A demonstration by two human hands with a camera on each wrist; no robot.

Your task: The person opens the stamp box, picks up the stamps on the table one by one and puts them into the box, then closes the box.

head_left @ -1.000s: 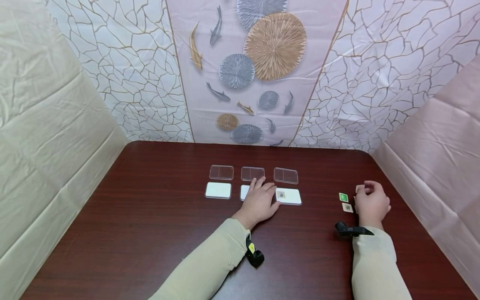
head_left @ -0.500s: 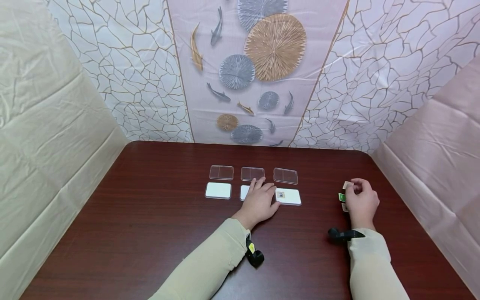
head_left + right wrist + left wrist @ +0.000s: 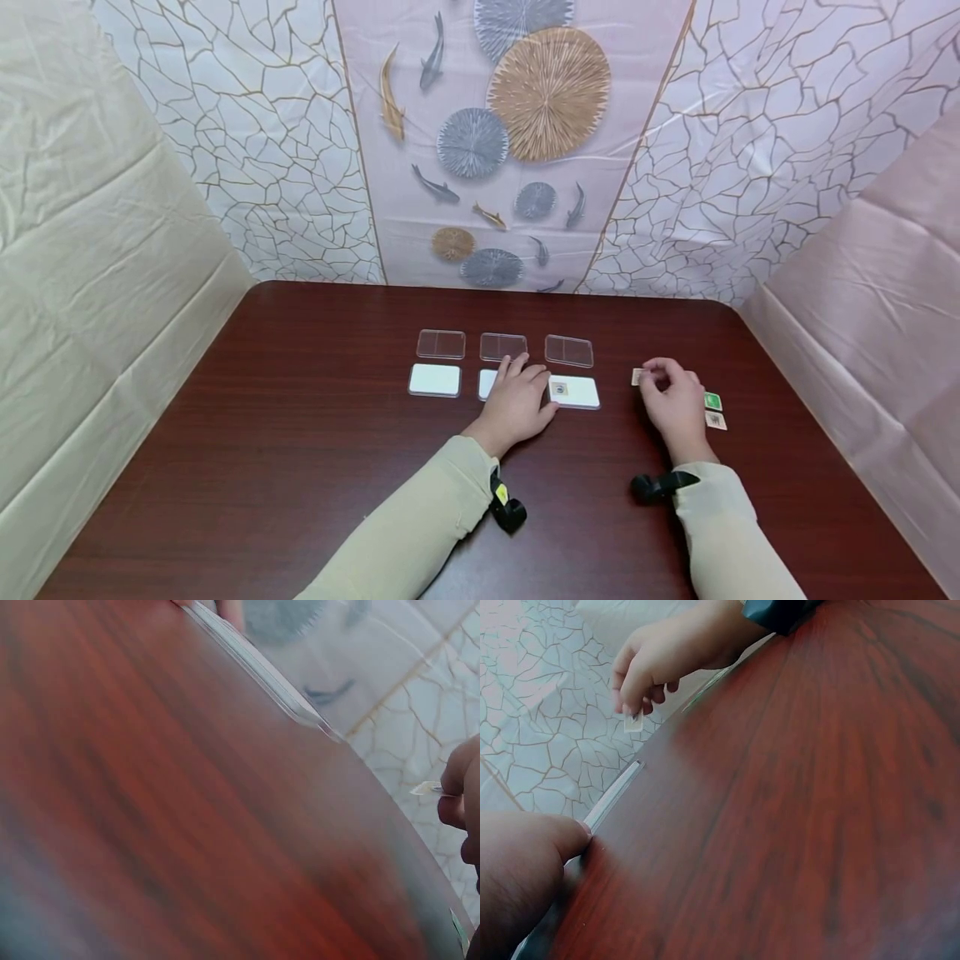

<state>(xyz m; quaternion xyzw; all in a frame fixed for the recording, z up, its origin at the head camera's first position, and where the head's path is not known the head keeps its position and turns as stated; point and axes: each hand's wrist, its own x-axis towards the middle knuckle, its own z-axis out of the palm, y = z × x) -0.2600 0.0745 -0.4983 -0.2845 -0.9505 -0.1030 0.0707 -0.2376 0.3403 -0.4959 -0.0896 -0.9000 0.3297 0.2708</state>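
My right hand (image 3: 677,408) is above the table, right of the white cards, and pinches a small pale stamp-like square (image 3: 637,377) between thumb and fingertips. In the left wrist view the square (image 3: 633,722) hangs below the fingertips, clear of the tabletop. My left hand (image 3: 516,400) rests, fingers spread, over the middle white card stack (image 3: 487,383) and hides most of it. Its thumb lies at the edge of the right white card stack (image 3: 581,392), which bears a small printed square (image 3: 559,389) on its left half.
A third white card stack (image 3: 435,380) lies at the left. Behind the stacks sit clear plastic lids (image 3: 441,343) in a row. Right of my right hand lie a green square (image 3: 713,402) and a pale printed square (image 3: 716,420). Patterned cloth hangs behind the table (image 3: 300,467).
My right hand has moved left from the table's right side, carrying the pale square past the green and printed squares towards the white stacks. My left hand has stayed in place.
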